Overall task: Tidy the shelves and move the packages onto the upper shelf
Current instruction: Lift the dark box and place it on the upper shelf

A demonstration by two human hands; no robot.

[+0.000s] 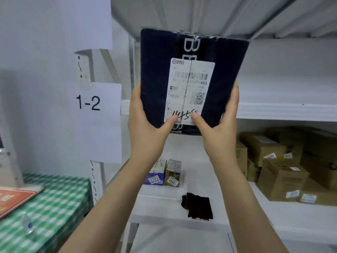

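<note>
Cardboard, dark navy, with a white shipping label: this flat rectangular package (191, 77) is held up at 12 o'clock, level with the white upper shelf (284, 112). The left hand (147, 125) and right hand (218, 128) clasp its lower corners, thumbs on the label, fingers wrapped behind. It is not yet set down (by my reading, the shelf looks bare). Left below: brown cardboard boxes (284, 165) at 3 o'clock, two small labelled cartons (165, 173) at 6, a black crumpled cloth (197, 206). A green checked tablecloth (45, 205) lies at 8 o'clock.
</note>
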